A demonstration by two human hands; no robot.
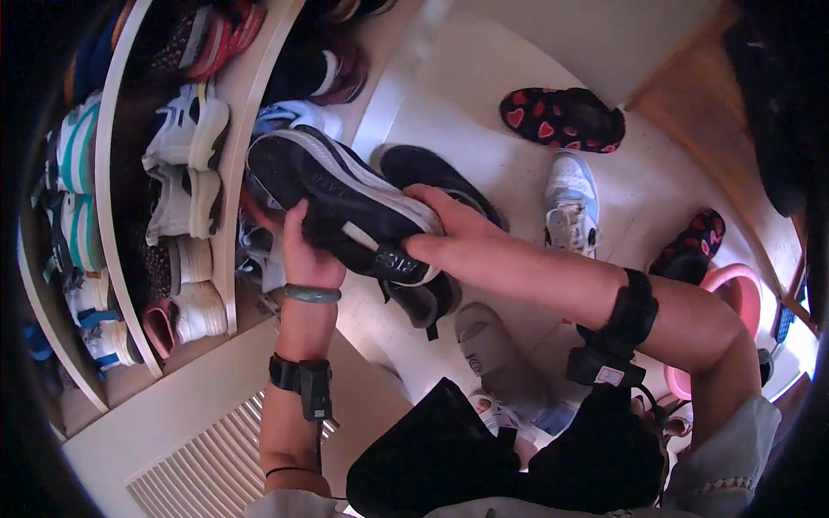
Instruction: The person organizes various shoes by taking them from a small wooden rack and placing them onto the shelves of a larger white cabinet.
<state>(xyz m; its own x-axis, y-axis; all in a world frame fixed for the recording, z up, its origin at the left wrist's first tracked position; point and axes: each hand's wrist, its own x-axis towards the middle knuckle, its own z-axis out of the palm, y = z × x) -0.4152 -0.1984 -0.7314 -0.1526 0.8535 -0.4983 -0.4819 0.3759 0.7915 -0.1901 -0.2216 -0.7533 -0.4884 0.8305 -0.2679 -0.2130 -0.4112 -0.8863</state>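
Both my hands hold a black sneaker [345, 207] with a white sole, tilted in front of the shoe shelves. My left hand [313, 257] is closed around its lower side, the thumb up against the upper and the other fingers hidden behind it. At the heel end, my right hand [445, 226] grips the sole and the back of the shoe. Whether a second shoe is pressed against this one I cannot tell. Just beyond my right hand, a dark shoe [432, 177] lies on the floor, and another black shoe [423, 302] shows partly under the held sneaker.
Shelves [105, 164] on the left hold several pairs of shoes, including white sneakers [186, 129]. On the floor lie heart-patterned slippers [561, 119], a pale blue and white sneaker [572, 198] and a grey-brown shoe [496, 345]. A pink basin [734, 289] stands at right, near a wooden panel [704, 112].
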